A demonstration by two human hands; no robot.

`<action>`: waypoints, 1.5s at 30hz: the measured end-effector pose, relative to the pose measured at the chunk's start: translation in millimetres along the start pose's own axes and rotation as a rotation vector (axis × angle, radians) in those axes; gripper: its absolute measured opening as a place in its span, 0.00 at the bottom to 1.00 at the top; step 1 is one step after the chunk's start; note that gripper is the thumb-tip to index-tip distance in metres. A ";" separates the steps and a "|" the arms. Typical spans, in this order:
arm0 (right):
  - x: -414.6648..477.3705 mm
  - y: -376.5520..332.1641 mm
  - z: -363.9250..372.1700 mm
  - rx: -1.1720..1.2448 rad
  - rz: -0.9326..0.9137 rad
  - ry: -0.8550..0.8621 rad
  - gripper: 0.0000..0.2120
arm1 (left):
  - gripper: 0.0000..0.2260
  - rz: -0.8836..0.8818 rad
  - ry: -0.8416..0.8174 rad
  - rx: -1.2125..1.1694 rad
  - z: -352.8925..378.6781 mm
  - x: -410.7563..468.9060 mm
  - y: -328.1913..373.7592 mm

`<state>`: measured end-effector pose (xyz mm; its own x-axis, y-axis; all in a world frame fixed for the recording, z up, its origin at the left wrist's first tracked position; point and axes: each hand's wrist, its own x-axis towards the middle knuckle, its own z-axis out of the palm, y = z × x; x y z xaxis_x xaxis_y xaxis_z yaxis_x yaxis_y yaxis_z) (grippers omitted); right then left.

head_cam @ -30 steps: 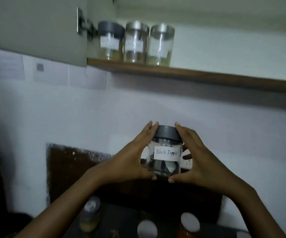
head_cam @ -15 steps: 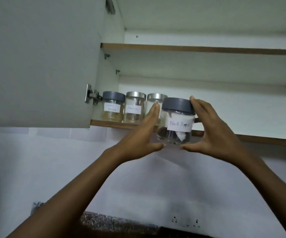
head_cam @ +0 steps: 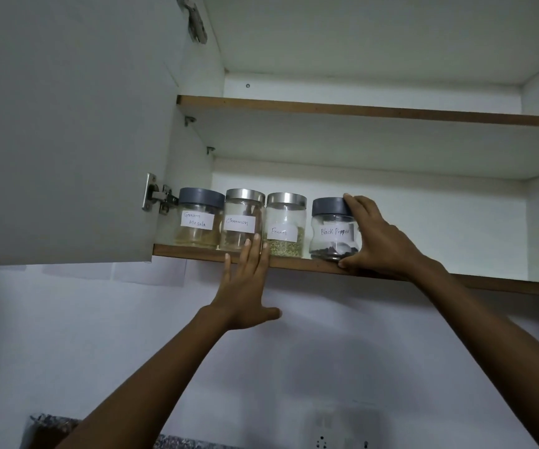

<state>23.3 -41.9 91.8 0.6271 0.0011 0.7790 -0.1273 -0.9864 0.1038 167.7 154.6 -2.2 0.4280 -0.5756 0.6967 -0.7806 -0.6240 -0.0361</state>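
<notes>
So I'm parking the small, squat clear glass pepper jar (head_cam: 334,231) with the dark grey lid on the bottom cupboard shelf (head_cam: 294,265), the white board with the brown wooden front edge. The sketchy bit is how close to that edge it's sitting. My right hand (head_cam: 379,243) is gripping it from the right, fingers curling over the lid rim and thumb tucking in at the base, right on the lip of the shelf.

If I'm letting go carelessly or dragging my thumb out, I'm probably tipping it forward and off, and it's glass, so that's a mess. Other worry: if I'm shoving it left too hard, I'm knocking it into the steel-lidded clear glass fennel jar (head_cam: 286,225) just beside it, since only a slim gap is separating them.

My left hand (head_cam: 245,286) is hanging flat and open in front of the shelf edge, holding nothing. Its fingers are pointing straight up, with the tips across the fennel jar and the steel-lidded clear glass cinnamon jar (head_cam: 243,220). I can't tell whether it's actually touching them, but any bump is clinking those two together.

The jar itself is standing upright, pinching in at the waist. Its white paper label reading "Black Pepper" is facing me. Only a thin dark layer of peppercorns is showing at the bottom, plus something pale, so it's looking nearly empty and light.
</notes>
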 end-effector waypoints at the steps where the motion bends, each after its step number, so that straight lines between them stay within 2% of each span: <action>1: 2.3 0.7 2.4 0.019 0.007 -0.005 0.55 | 0.52 0.003 0.005 0.000 0.7 0.3 -0.9; 9: 16.9 -2.7 15.3 0.104 0.031 -0.009 0.49 | 0.51 -0.029 0.058 0.048 8.3 2.2 2.5; 17: 3.4 -12.5 25.1 0.154 0.143 0.046 0.51 | 0.49 -0.036 0.091 0.037 9.3 0.9 4.0; 20: -30.4 -30.0 29.8 0.135 0.155 0.156 0.44 | 0.41 0.000 0.147 0.025 10.0 -11.1 11.9; 23: -77.1 -50.3 36.7 0.197 0.139 0.247 0.33 | 0.29 0.144 0.371 0.012 20.2 -35.9 23.9; 25: -109.6 -63.3 42.4 0.222 0.158 0.253 0.27 | 0.23 0.209 0.477 -0.090 27.8 -54.4 34.6; 28: -159.1 -82.2 49.7 0.283 0.237 0.181 0.22 | 0.17 0.259 0.520 -0.235 37.7 -83.1 53.8; 31: -208.8 -92.0 60.2 0.313 0.340 0.077 0.20 | 0.14 0.287 0.470 -0.395 56.6 -112.4 73.7; 34: -262.5 -88.1 72.1 0.345 0.448 -0.060 0.13 | 0.13 0.280 0.376 -0.559 80.8 -146.7 95.4; 36: -300.3 -81.2 74.4 0.355 0.498 -0.141 0.09 | 0.13 0.264 0.269 -0.634 98.8 -174.1 113.1; 40: -372.6 -65.5 83.9 0.398 0.578 -0.297 0.08 | 0.13 0.246 0.061 -0.736 137.9 -226.8 150.0; 43: -423.4 -51.7 99.1 0.418 0.699 -0.297 0.05 | 0.13 0.225 -0.090 -0.782 164.9 -258.7 179.9; 45: -453.2 -42.2 104.0 0.482 0.760 -0.432 0.06 | 0.11 0.226 -0.202 -0.778 177.3 -275.9 201.4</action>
<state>-175.6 -17.9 -329.9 0.7462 -0.6238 0.2325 -0.3453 -0.6613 -0.6659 -26.9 94.1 -328.8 0.2391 -0.7729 0.5878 -0.9175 0.0183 0.3974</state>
